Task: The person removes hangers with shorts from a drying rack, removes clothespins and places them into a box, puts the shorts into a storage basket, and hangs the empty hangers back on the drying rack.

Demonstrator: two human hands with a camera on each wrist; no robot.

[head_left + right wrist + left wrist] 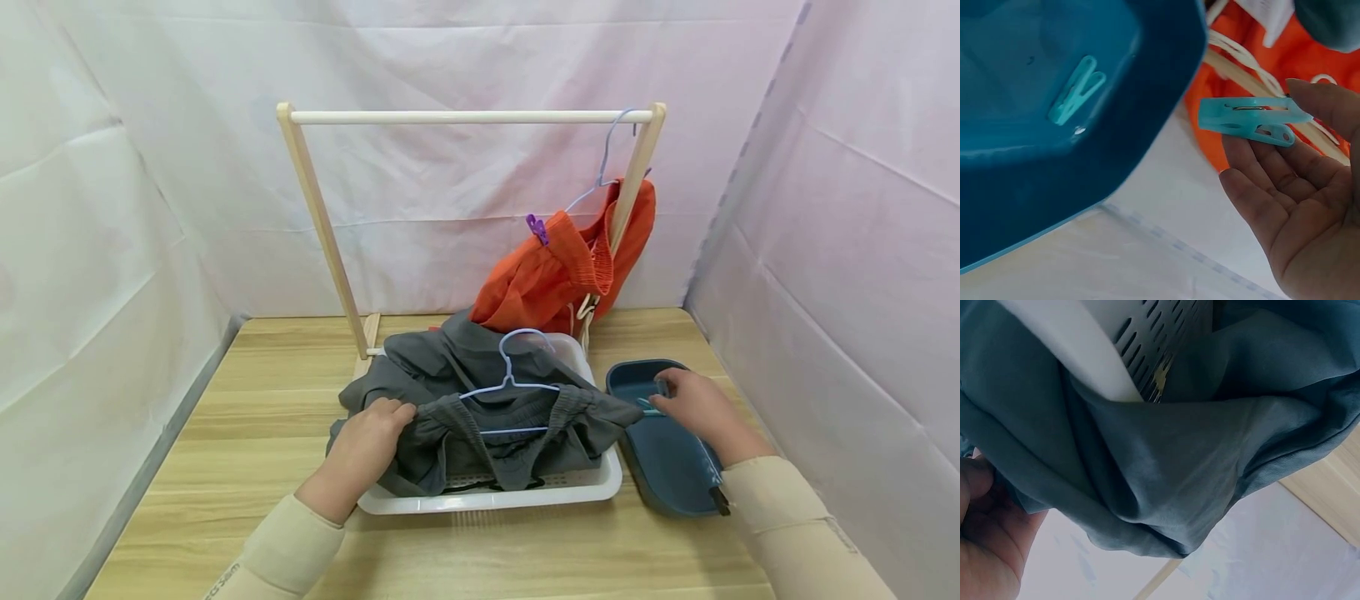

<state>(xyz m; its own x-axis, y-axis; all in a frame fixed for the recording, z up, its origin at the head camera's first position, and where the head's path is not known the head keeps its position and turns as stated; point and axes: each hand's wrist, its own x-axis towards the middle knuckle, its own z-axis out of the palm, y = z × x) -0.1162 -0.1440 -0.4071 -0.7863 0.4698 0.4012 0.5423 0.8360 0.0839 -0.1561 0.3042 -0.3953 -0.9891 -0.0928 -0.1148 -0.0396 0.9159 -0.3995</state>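
Note:
Grey pants point(412, 367) with an elastic waistband lie bunched in and over a white basket point(525, 501). A light-blue hanger point(509, 379) sits at their waist, hook upward. My left hand point(371, 437) pinches the left end of the waistband; in the left wrist view its fingers point(975, 481) are at the cloth's edge. Over the blue bin point(671, 467), my right hand point(693, 404) holds a turquoise clothespin point(1247, 119) between thumb and fingers. A second turquoise clothespin point(1077, 90) lies on the bin's floor in the right wrist view.
Behind the basket stands a wooden rack with a white rail point(450, 117). At its right end, orange pants point(532, 283) hang from a light-blue hanger, with a purple clothespin point(537, 228) on them. White cloth walls point(847, 233) enclose the wooden table point(247, 433).

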